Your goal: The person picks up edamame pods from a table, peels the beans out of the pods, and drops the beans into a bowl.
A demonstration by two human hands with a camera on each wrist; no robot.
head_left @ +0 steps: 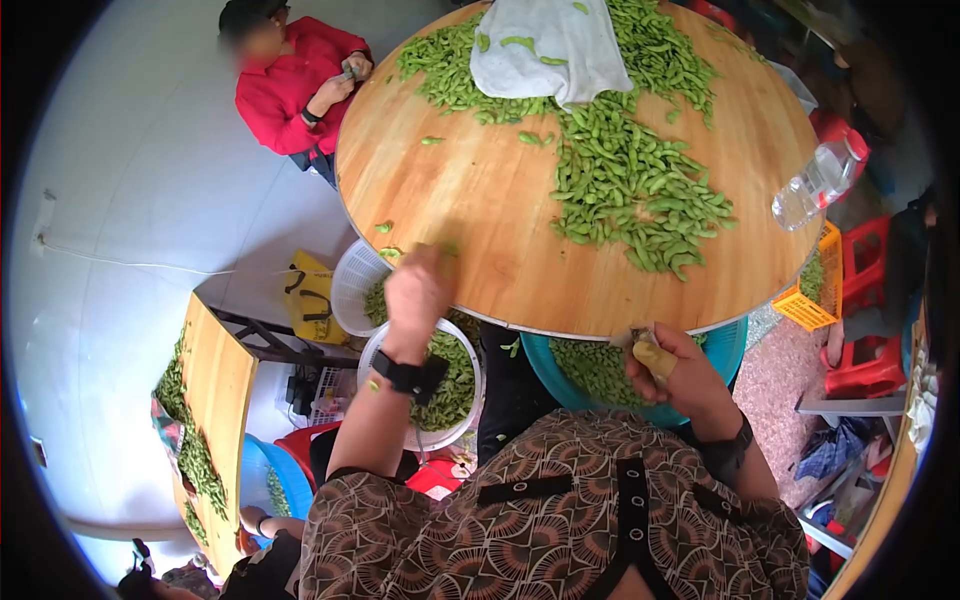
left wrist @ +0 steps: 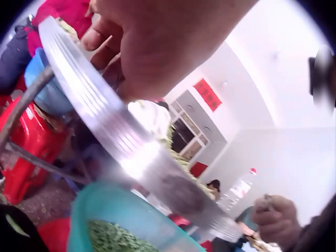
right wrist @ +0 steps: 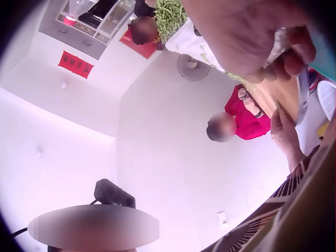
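Observation:
In the head view the left hand [head_left: 418, 295] is blurred by the front edge of the round wooden table [head_left: 450, 190], with loose green pods [head_left: 390, 252] close by. The left wrist view has this hand [left wrist: 152, 47] over the metal-rimmed edge [left wrist: 100, 100], fingers loosely bent; whether a pod lies under them is hidden. The right hand [head_left: 690, 378] is curled round a small pale object [head_left: 655, 358] above the teal basin [head_left: 735, 350]. Its fingers hide most of that object in the right wrist view. A large heap of pods [head_left: 630, 185] covers the table's middle.
A white cloth [head_left: 545, 50] lies on the heap, and a plastic bottle [head_left: 800, 195] stands at the table's right. White baskets [head_left: 478, 400] of pods are below the left forearm. A person in red [head_left: 285, 90] is at the far left side; an orange crate [head_left: 822, 290] is at right.

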